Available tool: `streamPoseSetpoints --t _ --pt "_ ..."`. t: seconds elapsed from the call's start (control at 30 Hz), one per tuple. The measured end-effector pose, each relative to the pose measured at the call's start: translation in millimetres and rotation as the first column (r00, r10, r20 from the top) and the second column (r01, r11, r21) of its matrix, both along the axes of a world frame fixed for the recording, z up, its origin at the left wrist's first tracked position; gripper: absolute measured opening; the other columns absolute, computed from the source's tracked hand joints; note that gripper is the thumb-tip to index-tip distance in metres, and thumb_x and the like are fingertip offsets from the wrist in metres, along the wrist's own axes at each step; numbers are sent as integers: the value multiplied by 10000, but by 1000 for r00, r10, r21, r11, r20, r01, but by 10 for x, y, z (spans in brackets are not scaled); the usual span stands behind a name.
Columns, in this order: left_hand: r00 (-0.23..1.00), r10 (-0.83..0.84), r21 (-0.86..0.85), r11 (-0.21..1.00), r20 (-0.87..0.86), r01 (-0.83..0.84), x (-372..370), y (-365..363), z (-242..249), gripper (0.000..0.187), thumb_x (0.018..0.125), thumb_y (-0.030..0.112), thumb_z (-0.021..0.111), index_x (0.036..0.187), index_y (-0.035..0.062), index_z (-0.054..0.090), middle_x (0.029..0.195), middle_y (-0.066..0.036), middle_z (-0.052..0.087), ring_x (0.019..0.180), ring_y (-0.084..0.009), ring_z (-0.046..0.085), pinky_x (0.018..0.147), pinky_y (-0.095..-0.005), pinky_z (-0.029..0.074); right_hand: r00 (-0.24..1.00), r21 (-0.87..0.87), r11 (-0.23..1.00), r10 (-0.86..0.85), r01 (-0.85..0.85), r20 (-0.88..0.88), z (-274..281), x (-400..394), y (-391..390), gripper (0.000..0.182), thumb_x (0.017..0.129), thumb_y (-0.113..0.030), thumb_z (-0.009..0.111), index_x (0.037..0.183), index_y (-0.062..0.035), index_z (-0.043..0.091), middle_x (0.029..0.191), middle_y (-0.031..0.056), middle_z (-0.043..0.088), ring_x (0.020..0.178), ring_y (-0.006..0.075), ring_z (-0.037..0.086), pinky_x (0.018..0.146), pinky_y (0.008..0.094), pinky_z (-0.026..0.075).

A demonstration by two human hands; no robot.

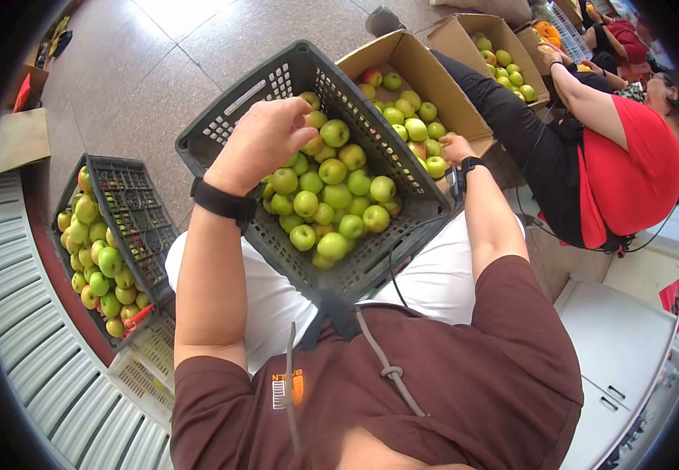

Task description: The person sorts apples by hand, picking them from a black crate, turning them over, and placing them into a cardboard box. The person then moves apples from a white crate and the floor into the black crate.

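My left hand (277, 137) is over a black plastic crate (229, 106) of green apples (337, 195). Its fingers are curled, with a gap between them and the thumb, close to the apples at the crate's far side; I see nothing held. My right hand (457, 149) is at the near side of an open cardboard box (457, 102), fingers bent together beside green and reddish apples (416, 129). Whatever those fingers hold, if anything, is hidden. The crate rests tilted between my knees, and the box stands against its right side.
At left, another black crate (132, 196) of apples stands beside a grey roller conveyor (38, 313) and a pale crate (139, 376). A second cardboard box (453, 43) holds apples. A person in red (633, 168) sits at right, near a white cabinet (610, 352). A cable (392, 278) crosses my lap.
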State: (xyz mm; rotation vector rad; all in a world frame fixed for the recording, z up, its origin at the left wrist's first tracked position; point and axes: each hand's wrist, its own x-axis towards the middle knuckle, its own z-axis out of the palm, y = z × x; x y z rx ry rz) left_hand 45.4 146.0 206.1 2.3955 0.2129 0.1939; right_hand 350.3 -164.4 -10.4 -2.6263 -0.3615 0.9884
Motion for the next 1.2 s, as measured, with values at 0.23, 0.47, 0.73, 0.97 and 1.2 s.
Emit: streamPoseSetpoints --t 0.23,0.47,0.73,0.97,1.2 --pt "998 56 79 995 38 -59 -38 31 -84 235 734 94 637 928 -25 579 797 -167 625 736 -280 625 651 -331 489 894 714 553 -373 429 -248 914 -284 660 228 849 -94 527 1066 -23 532 924 87 607 729 147 619 581 250 497" --pt "971 240 223 945 17 -238 -129 110 -97 234 752 185 619 882 -7 591 769 -167 617 733 -321 605 654 -375 477 958 714 667 6 211 -288 974 -1144 1472 247 790 -111 590 1004 11 569 885 94 628 669 141 619 543 233 485" --pt "941 336 236 913 32 -334 -271 222 -69 238 756 203 616 874 -2 591 766 -160 621 725 -319 609 650 -376 481 858 363 788 388 -498 336 -81 -1697 2017 427 690 -184 652 1080 -47 543 1010 180 597 975 325 557 857 371 440" --pt "931 362 184 913 54 -365 -284 215 14 223 744 209 616 824 3 585 764 -160 615 722 -337 596 644 -393 476 802 124 815 508 -566 315 -371 -1911 2324 584 683 -181 661 1202 -97 406 1152 158 484 1032 344 508 854 420 434" --pt "936 351 214 914 7 -344 -261 215 44 200 743 179 609 839 8 568 819 -171 607 782 -342 592 675 -414 480 942 478 874 231 -90 -245 -596 -1720 2370 564 701 -194 665 1188 -59 414 975 96 586 897 239 590 714 364 486"
